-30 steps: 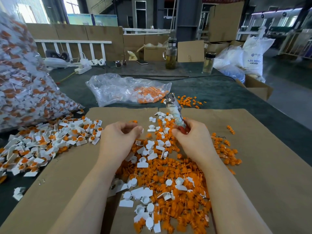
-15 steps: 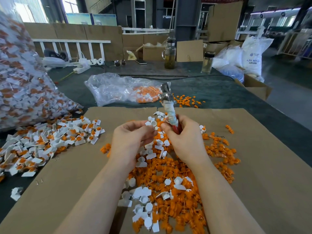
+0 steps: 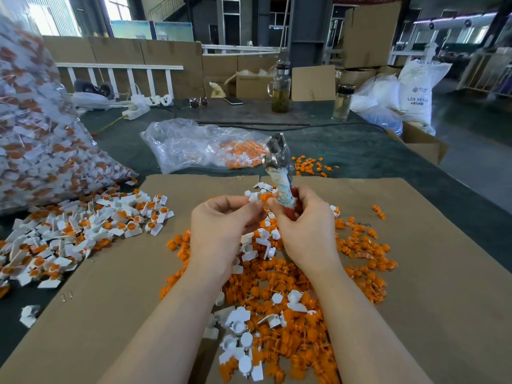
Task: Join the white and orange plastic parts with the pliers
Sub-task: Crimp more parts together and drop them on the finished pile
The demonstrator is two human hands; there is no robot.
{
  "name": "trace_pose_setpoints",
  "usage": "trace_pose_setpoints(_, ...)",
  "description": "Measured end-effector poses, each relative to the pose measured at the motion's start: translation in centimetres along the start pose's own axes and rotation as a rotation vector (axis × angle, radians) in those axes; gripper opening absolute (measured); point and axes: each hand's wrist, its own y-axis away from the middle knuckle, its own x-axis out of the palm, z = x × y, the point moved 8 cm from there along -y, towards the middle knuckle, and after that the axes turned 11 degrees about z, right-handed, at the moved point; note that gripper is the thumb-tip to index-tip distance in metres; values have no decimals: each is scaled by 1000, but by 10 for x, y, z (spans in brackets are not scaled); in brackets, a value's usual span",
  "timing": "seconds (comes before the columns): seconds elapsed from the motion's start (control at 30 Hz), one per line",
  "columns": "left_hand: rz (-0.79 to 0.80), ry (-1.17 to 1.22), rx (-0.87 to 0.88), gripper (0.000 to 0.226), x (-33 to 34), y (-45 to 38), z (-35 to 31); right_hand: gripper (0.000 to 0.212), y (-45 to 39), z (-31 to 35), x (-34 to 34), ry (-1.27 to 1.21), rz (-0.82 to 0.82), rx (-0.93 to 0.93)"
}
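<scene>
Both hands are raised above the cardboard sheet [image 3: 415, 273], close together. The left hand [image 3: 221, 228] pinches a white part [image 3: 253, 196] between thumb and fingertips. The right hand [image 3: 307, 231] has its fingers curled round the red handles of the pliers [image 3: 279, 173], whose upper handle section is wrapped in pale tape. The pliers stand nearly upright, with the metal head pointing up and away from the person. An orange part [image 3: 266, 197] sits between the two hands, touching the white part; whether the right fingertips also pinch it cannot be determined, since the contact area is small and partly hidden.

Beneath the forearms lies a loose pile of orange and white parts [image 3: 277, 300] on the cardboard. To the left, a heap of joined white-and-orange pieces [image 3: 83, 231] spreads over the cardboard's edge and onto the dark table [image 3: 360, 151]. Behind it stands a large clear bag [image 3: 36, 148] filled with such pieces. A smaller clear bag [image 3: 199, 145] holding orange parts lies beyond the cardboard, just behind the pliers' head.
</scene>
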Motion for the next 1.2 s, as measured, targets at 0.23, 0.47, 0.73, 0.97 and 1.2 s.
trace_pose_setpoints(0.23, 20, -26, 54, 5, 6, 2, -4, 15, 1, 2, 0, -31, -27, -22)
trace_pose_setpoints(0.47, -4, -151, 95, 7, 2, 1, -6, 17, -2, 1, 2, -5, 18, 1)
trace_pose_setpoints(0.73, -81, -337, 114, 14, -1, 0, -8, 19, -5, 1, 4, 54, 96, 12)
trace_pose_setpoints(0.97, -118, -368, 100, 13, -5, -1, -5, 22, -5, 2, 8, 40, 233, 7)
trace_pose_setpoints(1.2, -58, -208, 110, 6, -7, -4, -4, 14, -2, -10, 4, -107, 392, 98)
